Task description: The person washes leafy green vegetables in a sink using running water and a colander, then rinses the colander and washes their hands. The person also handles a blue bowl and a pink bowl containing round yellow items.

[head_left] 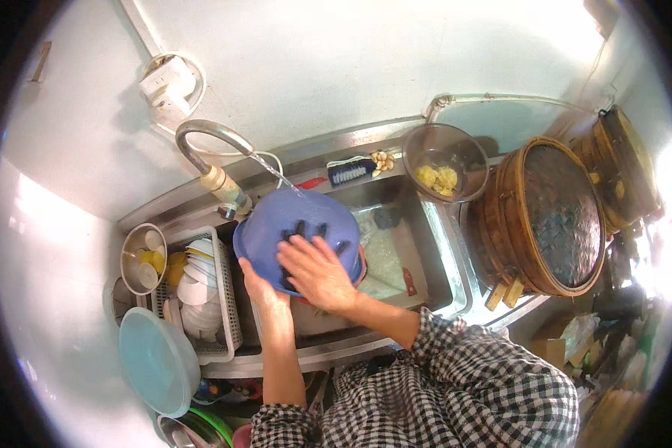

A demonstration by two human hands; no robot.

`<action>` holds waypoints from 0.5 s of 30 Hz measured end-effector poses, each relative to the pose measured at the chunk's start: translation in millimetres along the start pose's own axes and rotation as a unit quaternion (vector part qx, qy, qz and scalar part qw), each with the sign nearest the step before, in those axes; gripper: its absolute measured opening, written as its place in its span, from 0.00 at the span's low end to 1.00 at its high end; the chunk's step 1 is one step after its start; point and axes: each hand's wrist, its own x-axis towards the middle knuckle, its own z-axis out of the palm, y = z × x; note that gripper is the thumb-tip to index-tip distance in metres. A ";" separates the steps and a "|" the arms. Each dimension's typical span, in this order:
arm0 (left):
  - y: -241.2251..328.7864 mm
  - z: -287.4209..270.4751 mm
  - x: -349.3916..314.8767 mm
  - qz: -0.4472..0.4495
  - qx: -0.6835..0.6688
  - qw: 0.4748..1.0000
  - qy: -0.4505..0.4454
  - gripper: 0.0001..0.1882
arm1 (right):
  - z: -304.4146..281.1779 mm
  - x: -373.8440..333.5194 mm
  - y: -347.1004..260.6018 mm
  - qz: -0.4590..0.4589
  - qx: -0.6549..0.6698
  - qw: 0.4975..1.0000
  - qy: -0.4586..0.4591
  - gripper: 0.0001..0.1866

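Observation:
A blue-purple plastic basin [299, 216] is tilted over the sink, its surface wet. Its near left edge is gripped by my left hand [265, 290], whose fingers are partly hidden by the basin. My right hand [317, 275] lies flat on the basin with fingers spread; dark patches show around the fingertips. From the curved metal faucet [215, 128], a stream of water falls onto the basin's far side. Under the basin, a reddish rim peeks out at the right. The sink [425, 250] holds cloudy water, a dark lump and a small red piece.
Left stands a rack [228, 299] of white dishes, near a metal bowl [143, 257] and a pale blue basin [160, 362]. Behind the sink lies a dark brush [352, 173]. At right are a clear bowl [463, 164] with yellow lumps and large bamboo steamers [523, 216].

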 end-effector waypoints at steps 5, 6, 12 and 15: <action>-4.2 -30.8 -3.8 -0.015 -0.039 0.997 -0.069 0.33 | 9.7 -51.0 61.7 0.272 0.263 0.914 0.147 0.33; -3.9 -35.5 -4.3 -0.025 -0.033 0.997 -0.064 0.35 | 17.0 -55.0 77.5 0.291 0.315 0.889 0.160 0.32; 24.6 -42.3 -11.1 -0.019 0.069 0.982 -0.174 0.30 | 28.2 -23.9 166.6 0.435 0.590 0.679 0.035 0.29; 35.7 -27.8 -10.7 -0.029 0.249 0.955 -0.160 0.29 | 17.0 24.6 176.7 0.395 0.529 0.748 -0.069 0.26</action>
